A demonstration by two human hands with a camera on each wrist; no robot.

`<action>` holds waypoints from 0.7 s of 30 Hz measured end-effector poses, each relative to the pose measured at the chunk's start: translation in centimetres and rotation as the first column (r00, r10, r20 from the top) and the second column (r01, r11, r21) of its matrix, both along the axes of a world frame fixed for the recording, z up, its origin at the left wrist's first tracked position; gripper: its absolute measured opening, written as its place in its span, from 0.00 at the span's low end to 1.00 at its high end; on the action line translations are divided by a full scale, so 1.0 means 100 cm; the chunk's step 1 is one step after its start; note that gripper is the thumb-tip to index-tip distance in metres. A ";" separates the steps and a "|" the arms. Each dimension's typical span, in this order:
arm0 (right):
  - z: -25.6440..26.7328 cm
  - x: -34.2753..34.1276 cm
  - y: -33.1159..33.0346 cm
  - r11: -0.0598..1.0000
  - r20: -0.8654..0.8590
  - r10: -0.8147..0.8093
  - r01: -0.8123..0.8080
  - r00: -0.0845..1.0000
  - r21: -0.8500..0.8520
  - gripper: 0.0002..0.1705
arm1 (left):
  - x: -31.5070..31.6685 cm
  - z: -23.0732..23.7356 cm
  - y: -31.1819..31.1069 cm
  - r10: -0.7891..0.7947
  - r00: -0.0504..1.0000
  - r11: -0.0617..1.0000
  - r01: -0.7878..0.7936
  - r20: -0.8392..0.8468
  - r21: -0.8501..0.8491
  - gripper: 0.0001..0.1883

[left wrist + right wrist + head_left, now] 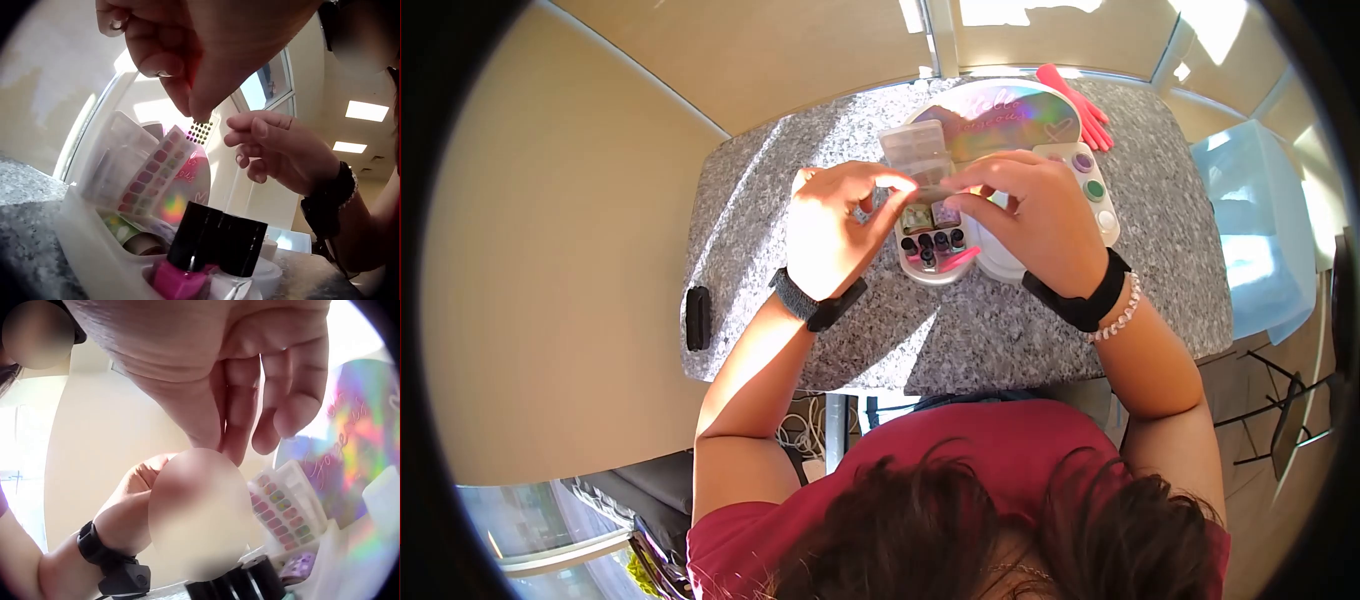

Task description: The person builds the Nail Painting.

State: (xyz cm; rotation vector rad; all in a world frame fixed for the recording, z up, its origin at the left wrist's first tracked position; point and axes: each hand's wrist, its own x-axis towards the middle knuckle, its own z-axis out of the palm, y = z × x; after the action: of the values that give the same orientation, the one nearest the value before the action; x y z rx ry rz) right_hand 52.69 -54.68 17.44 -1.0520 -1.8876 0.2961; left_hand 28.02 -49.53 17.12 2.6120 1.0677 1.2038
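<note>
My left hand [837, 215] pinches a small clear sheet of dark dot stickers [200, 132] between thumb and forefinger, above a white nail kit case [940, 278]. Close to the sheet's other side is my right hand [1035, 205], its thumb and fingers bent toward it, with a small gap from the sheet in the left wrist view. Below, several nail polish bottles [181, 278] with black caps stand in the case. A sheet of coloured nail stickers [147, 175] leans against the raised clear lid [106, 159]. A blurred patch hides part of the right wrist view.
A pink nail file [960, 258] lies at the case's front. Behind rises a shiny holographic lid [1000, 115], with pink glove-like fingers [1090, 115] beside it. Coloured pots [1094, 190] line the right side. A black pouch [698, 318] sits near the left edge of the speckled table [840, 355].
</note>
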 end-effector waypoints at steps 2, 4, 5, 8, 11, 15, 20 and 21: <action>0.005 0.009 -0.003 0.994 -0.048 -0.103 0.100 0.994 -0.050 0.09 | -0.005 -0.010 0.013 0.017 0.999 0.999 -0.018 -0.042 -0.030 0.05; 0.010 0.024 -0.003 0.989 -0.046 -0.140 0.137 0.989 -0.053 0.10 | -0.008 -0.021 0.026 0.063 0.995 0.998 -0.064 -0.079 -0.011 0.04; 0.012 0.031 -0.004 0.983 -0.044 -0.176 0.174 0.983 -0.059 0.10 | -0.010 -0.026 0.031 0.062 0.995 0.998 -0.063 -0.079 -0.014 0.04; 0.012 0.054 -0.009 0.965 -0.094 -0.242 0.229 0.966 -0.127 0.10 | -0.010 -0.038 0.042 0.077 0.992 0.996 -0.081 -0.095 -0.045 0.02; 0.014 0.078 -0.007 0.939 -0.116 -0.326 0.308 0.938 -0.152 0.10 | -0.009 -0.041 0.043 0.038 0.985 0.999 -0.035 -0.171 0.019 0.02; 0.008 0.148 0.014 0.870 -0.091 -0.492 0.486 0.866 -0.081 0.11 | -0.011 -0.042 0.037 0.111 0.945 0.989 -0.135 -0.308 -0.058 0.05; -0.015 0.227 0.053 0.745 0.263 -0.588 0.638 0.765 -0.195 0.19 | -0.007 -0.038 0.028 0.151 0.971 0.989 -0.148 -0.186 0.027 0.05; -0.027 0.233 0.060 0.740 0.262 -0.596 0.646 0.759 -0.187 0.19 | -0.008 -0.036 0.028 0.189 0.966 0.981 -0.193 -0.176 -0.001 0.06</action>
State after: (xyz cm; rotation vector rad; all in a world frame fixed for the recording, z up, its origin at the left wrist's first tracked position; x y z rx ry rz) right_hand 75.96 -48.64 14.69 -1.8919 -1.5506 0.0538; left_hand 27.20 -46.78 13.51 2.6936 1.3835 1.0030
